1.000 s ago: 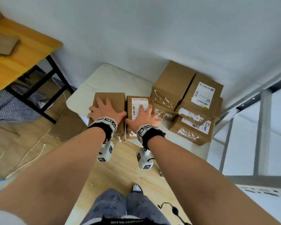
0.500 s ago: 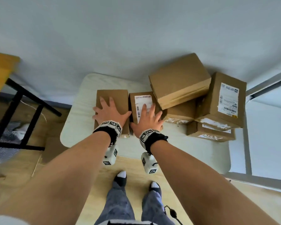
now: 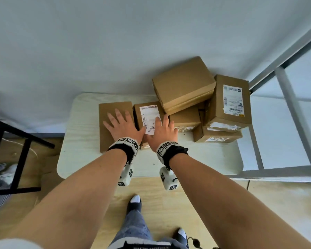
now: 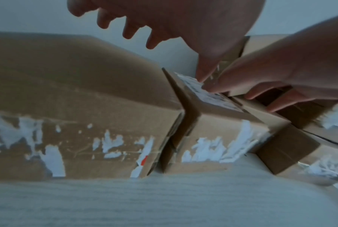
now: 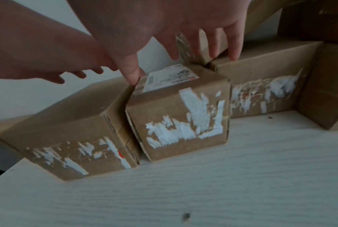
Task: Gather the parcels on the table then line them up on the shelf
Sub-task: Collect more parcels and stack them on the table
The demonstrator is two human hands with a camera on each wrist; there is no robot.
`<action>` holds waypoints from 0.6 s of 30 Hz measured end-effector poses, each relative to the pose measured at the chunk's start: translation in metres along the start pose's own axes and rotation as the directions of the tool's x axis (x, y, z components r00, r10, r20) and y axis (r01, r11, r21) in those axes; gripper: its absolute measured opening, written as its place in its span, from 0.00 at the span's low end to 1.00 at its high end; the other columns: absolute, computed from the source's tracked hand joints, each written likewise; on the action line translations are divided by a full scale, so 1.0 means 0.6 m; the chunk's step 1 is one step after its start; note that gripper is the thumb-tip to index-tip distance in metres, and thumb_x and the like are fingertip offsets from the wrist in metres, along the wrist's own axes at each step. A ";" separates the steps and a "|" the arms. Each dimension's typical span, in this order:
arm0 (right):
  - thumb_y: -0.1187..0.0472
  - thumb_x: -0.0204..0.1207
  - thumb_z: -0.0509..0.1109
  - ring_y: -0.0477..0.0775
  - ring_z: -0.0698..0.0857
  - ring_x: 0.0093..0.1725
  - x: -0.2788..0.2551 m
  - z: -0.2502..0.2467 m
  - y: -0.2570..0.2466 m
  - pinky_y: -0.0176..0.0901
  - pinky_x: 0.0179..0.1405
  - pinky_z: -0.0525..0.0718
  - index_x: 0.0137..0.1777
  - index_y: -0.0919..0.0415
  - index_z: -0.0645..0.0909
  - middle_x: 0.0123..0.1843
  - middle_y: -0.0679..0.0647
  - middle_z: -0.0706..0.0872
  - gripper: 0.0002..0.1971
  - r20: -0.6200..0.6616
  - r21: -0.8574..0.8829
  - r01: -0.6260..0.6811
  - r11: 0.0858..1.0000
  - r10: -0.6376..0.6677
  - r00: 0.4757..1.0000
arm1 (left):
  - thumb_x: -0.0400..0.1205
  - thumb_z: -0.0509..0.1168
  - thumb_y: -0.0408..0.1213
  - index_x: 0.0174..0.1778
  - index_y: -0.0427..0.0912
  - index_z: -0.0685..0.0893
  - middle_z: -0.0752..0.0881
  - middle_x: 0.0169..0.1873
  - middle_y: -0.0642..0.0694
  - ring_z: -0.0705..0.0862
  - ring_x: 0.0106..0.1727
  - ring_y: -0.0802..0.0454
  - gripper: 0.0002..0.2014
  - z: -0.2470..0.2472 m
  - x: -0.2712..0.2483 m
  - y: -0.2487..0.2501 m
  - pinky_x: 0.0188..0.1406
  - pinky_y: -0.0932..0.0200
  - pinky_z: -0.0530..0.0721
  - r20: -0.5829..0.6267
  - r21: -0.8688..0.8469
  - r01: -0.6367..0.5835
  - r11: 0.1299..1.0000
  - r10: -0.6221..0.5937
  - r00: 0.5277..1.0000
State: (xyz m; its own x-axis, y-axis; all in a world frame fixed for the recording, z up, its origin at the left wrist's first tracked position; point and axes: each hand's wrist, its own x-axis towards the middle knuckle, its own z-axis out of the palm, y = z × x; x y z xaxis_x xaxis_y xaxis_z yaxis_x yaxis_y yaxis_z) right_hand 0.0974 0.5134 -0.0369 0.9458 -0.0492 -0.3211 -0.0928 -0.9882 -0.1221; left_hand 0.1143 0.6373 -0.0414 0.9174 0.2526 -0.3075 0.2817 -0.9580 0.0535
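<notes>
Both hands were flat, fingers straight and spread, gripping nothing. Left hand (image 3: 123, 125) lay palm-down over the plain parcel (image 3: 107, 133) at the left end of the group; in the left wrist view its fingers (image 4: 129, 29) looked slightly off the top, so contact couldn't be confirmed. Right hand (image 3: 162, 131) sat over the labelled parcel (image 3: 148, 112) just beside it, thumb (image 5: 131, 72) at the gap between the two boxes, fingertips (image 5: 234, 50) reaching to the next box back. Those two parcels stood side by side, touching, on the pale table (image 3: 83, 155), both with torn white label residue on the near faces. To the right was a pile: a tilted plain box (image 3: 183, 85) resting on top of a lower box (image 3: 186, 119), then a labelled box (image 3: 230, 103) stacked on a bottom box (image 3: 217, 137) at the far right. All parcels were on the table, near the back wall. A grey metal shelf frame (image 3: 287, 97) stood just right of the table. A black-framed stand (image 3: 20, 159) stood at left on the wood floor.
</notes>
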 end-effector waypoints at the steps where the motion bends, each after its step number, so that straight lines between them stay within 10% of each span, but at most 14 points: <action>1: 0.35 0.79 0.62 0.69 0.56 0.83 -0.006 -0.005 0.009 0.69 0.79 0.63 0.85 0.55 0.54 0.87 0.62 0.52 0.42 -0.012 0.007 0.007 1.000 -0.006 1.000 | 0.78 0.55 0.74 0.88 0.44 0.49 0.46 0.87 0.34 0.44 0.86 0.27 0.51 -0.003 -0.010 0.008 0.81 0.25 0.50 -0.015 0.014 -0.025 1.000 0.026 1.000; 18: 0.44 0.79 0.69 0.67 0.59 0.83 -0.177 -0.049 0.317 0.63 0.79 0.66 0.85 0.55 0.54 0.86 0.62 0.54 0.40 -0.177 0.082 -0.050 0.995 0.064 0.982 | 0.79 0.63 0.65 0.82 0.43 0.65 0.62 0.83 0.37 0.67 0.80 0.35 0.41 0.013 -0.254 0.248 0.77 0.38 0.68 -0.133 0.114 -0.270 0.956 0.284 0.950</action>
State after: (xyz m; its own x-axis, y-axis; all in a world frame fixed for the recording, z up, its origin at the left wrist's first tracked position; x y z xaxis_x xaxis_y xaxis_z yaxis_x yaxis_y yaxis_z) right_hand -0.0112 0.3263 0.0014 0.9780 -0.1373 -0.1569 -0.1654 -0.9691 -0.1828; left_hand 0.0143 0.4552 0.0060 0.9885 -0.0143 -0.1508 -0.0106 -0.9996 0.0254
